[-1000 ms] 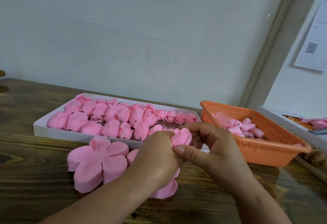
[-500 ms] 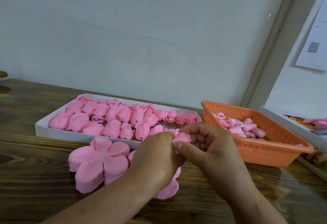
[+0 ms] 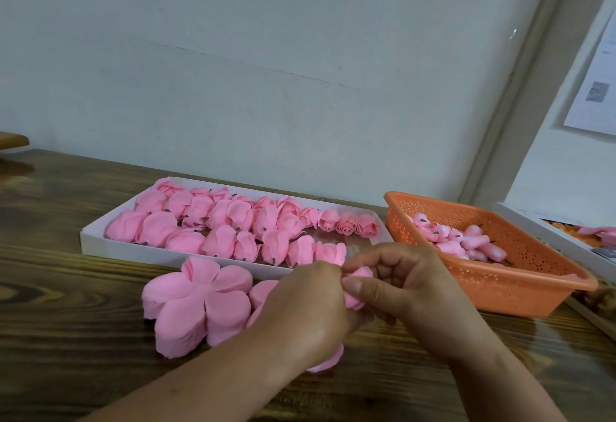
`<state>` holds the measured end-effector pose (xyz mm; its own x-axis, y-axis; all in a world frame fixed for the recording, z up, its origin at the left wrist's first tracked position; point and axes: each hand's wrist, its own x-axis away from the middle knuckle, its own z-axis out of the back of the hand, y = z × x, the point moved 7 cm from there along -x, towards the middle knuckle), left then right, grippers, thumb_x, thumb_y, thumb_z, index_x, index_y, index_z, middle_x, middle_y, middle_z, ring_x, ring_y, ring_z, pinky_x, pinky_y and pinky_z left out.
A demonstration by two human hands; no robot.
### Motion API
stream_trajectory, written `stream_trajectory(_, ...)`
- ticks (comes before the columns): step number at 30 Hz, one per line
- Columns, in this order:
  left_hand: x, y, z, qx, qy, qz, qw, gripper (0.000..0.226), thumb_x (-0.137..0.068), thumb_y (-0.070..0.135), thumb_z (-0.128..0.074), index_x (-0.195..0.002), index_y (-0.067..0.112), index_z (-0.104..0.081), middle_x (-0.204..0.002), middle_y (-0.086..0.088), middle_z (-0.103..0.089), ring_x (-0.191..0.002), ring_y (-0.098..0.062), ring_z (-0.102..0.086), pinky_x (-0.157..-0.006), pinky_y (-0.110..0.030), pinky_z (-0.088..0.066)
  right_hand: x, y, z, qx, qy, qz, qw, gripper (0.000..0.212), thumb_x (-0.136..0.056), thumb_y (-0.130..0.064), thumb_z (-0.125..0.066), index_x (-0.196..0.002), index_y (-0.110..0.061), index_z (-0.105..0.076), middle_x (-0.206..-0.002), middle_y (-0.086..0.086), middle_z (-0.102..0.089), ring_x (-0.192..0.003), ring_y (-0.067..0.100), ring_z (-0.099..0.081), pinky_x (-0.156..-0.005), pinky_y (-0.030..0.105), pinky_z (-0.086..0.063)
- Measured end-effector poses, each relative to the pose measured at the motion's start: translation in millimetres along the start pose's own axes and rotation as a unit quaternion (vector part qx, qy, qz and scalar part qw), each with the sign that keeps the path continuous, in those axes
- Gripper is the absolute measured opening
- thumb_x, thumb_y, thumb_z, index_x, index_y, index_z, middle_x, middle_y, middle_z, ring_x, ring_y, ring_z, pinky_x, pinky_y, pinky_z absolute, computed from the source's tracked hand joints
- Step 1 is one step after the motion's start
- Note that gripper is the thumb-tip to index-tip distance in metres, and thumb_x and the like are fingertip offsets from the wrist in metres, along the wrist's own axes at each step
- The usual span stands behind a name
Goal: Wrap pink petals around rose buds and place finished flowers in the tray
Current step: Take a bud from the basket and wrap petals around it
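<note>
With the soft pink foam rose (image 3: 358,290) pinched by both the left hand (image 3: 310,315) and the right hand (image 3: 403,288), its petals should be pressed snugly before it is laid in the shallow white card tray (image 3: 100,240).

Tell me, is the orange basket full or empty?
Partly filled: the orange basket holds a loose cluster of pink buds well below its rim.

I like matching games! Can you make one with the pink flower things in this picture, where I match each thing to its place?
Things:
1. finished flowers
2. small buds
3. flat petal stack
4. half-wrapped flower

Places:
A. in the orange basket
B. between both hands
C. in the white tray
D. on the wooden table, in front of the tray

Pairs: 1-C, 2-A, 3-D, 4-B
</note>
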<state>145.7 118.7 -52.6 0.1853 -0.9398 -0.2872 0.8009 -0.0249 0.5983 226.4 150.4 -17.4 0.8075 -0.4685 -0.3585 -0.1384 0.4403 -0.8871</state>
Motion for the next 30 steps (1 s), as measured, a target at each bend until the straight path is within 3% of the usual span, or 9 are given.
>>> stream_trajectory(2, 0, -2, 4, 0.013, 0.000, 0.023, 1.000, 0.018, -0.088, 0.039, -0.063, -0.071, 0.034, -0.060, -0.060, 0.015, -0.055, -0.059, 0.008, -0.055, -0.052, -0.007, -0.039, -1, 0, 1, 0.032, 0.016, 0.010, 0.999, 0.016, -0.067, -0.021, -0.070, -0.074, -0.007, -0.071, -0.058, 0.007, -0.065, -0.046, 0.007, -0.054, -0.042, 0.016, -0.041)
stream_trajectory(5, 0, -5, 5, 0.017, -0.003, 0.043, 0.999, 0.035, -0.086, 0.039, -0.065, -0.055, 0.033, -0.050, -0.052, 0.016, -0.055, -0.050, 0.011, -0.052, -0.045, -0.005, -0.037, -1, 2, 4, 0.046, 0.039, 0.022, 0.998, 0.020, -0.066, -0.025, -0.070, -0.074, -0.007, -0.072, -0.057, 0.005, -0.064, -0.045, 0.007, -0.053, -0.043, 0.017, -0.041)
stream_trajectory(9, 8, -5, 19, 0.049, -0.053, 0.054, 0.996, 0.024, -0.074, 0.045, -0.076, -0.084, 0.029, -0.060, -0.081, 0.008, -0.064, -0.077, -0.006, -0.063, -0.069, -0.025, -0.051, 0, 1, 7, 0.054, 0.045, 0.043, 0.997, 0.013, -0.070, -0.024, -0.069, -0.073, -0.012, -0.074, -0.062, 0.006, -0.068, -0.046, 0.005, -0.053, -0.043, 0.017, -0.041)
stream_trajectory(11, 8, -18, 43, 0.030, -0.070, 0.072, 0.994, 0.034, -0.074, 0.046, -0.076, -0.101, 0.029, -0.063, -0.085, 0.015, -0.062, -0.080, -0.003, -0.060, -0.072, -0.020, -0.048, -2, 4, 19, 0.066, 0.087, 0.049, 0.993, 0.013, -0.070, -0.025, -0.068, -0.073, -0.014, -0.074, -0.063, 0.011, -0.068, -0.045, 0.007, -0.050, -0.043, 0.019, -0.040)
stream_trajectory(14, 12, -48, 98, -0.101, -0.035, 0.094, 0.990, 0.003, -0.082, 0.030, -0.070, -0.085, 0.031, -0.070, -0.073, 0.007, -0.063, -0.067, -0.010, -0.054, -0.059, -0.008, -0.039, -2, 13, 41, 0.058, 0.173, 0.035, 0.983, 0.014, -0.074, -0.024, -0.068, -0.075, -0.011, -0.073, -0.066, 0.021, -0.065, -0.046, 0.014, -0.047, -0.042, 0.022, -0.039)
stream_trajectory(18, 29, -95, 118, -0.169, -0.025, 0.155, 0.973, 0.014, -0.084, 0.020, -0.064, -0.078, 0.019, -0.077, -0.079, 0.004, -0.073, -0.076, -0.010, -0.064, -0.068, -0.018, -0.048, -3, 20, 57, 0.047, 0.239, 0.027, 0.970, 0.009, -0.083, -0.005, -0.065, -0.076, -0.003, -0.070, -0.046, 0.003, -0.055, -0.040, 0.005, -0.043, -0.039, 0.015, -0.035)
stream_trajectory(21, 24, -80, 95, -0.132, -0.008, 0.077, 0.988, 0.013, -0.085, 0.019, -0.065, -0.081, 0.017, -0.077, -0.080, 0.003, -0.073, -0.068, -0.006, -0.058, -0.064, -0.011, -0.042, -3, 22, 60, 0.046, 0.256, 0.023, 0.965, 0.010, -0.085, -0.002, -0.063, -0.076, -0.001, -0.068, -0.042, -0.001, -0.052, -0.037, 0.002, -0.041, -0.037, 0.013, -0.034)
stream_trajectory(25, 4, -50, 49, -0.117, -0.022, -0.002, 0.993, 0.023, -0.090, 0.014, -0.060, -0.106, 0.020, -0.075, -0.087, 0.008, -0.065, -0.067, 0.002, -0.047, -0.063, -0.001, -0.034, -2, 30, 61, 0.061, 0.261, 0.001, 0.963, 0.014, -0.086, -0.001, -0.063, -0.072, -0.005, -0.067, -0.041, -0.002, -0.053, -0.037, 0.003, -0.041, -0.037, 0.015, -0.034)
stream_trajectory(30, -13, -50, 23, -0.134, -0.055, 0.020, 0.989, 0.025, -0.095, 0.014, -0.051, -0.103, 0.020, -0.074, -0.083, 0.011, -0.065, -0.078, -0.013, -0.055, -0.076, -0.025, -0.047, -3, 37, 62, 0.074, 0.253, -0.015, 0.964, 0.012, -0.086, -0.003, -0.064, -0.075, -0.006, -0.069, -0.044, -0.003, -0.055, -0.039, 0.003, -0.044, -0.039, 0.016, -0.036)
